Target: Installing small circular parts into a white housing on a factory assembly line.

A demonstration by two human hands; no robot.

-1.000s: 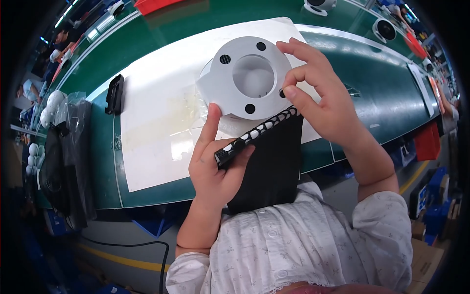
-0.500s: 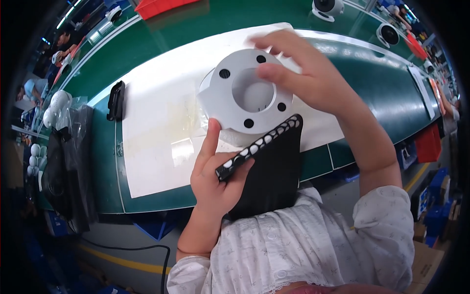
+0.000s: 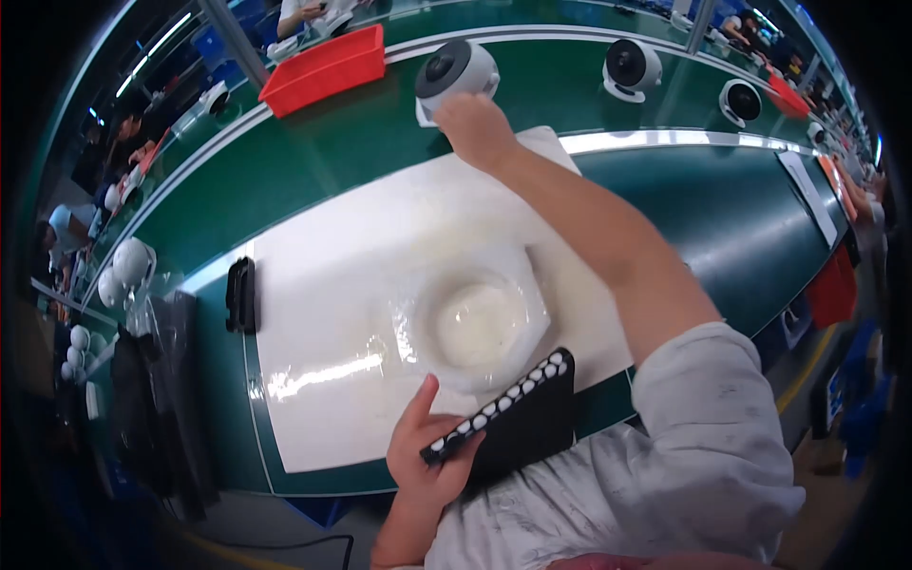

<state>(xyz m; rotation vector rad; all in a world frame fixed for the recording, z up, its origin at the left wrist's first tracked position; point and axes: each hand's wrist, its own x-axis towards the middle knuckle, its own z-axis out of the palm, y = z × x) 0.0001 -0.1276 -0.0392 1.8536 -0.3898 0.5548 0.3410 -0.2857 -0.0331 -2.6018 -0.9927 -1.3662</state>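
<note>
My right hand reaches out to the far green surface, its fingers curled against the lower front of a white device with a round dark front. The device stands upright; its underside is hidden. Close to my body, my left hand grips a black sheet with white round spots along its upper edge. Beyond that hand sits a whitish ring-shaped holder wrapped in shiny clear plastic, with nothing on top of it. It lies on a white mat.
A red tray stands left of the device. Two similar devices, one nearer and one farther, stand to the right. A black part lies at the mat's left edge. Other people work beyond.
The white device with black round pads has left the holder, and my right hand has moved away to the far surface, where a device now stands. My left hand still grips the sheet.
</note>
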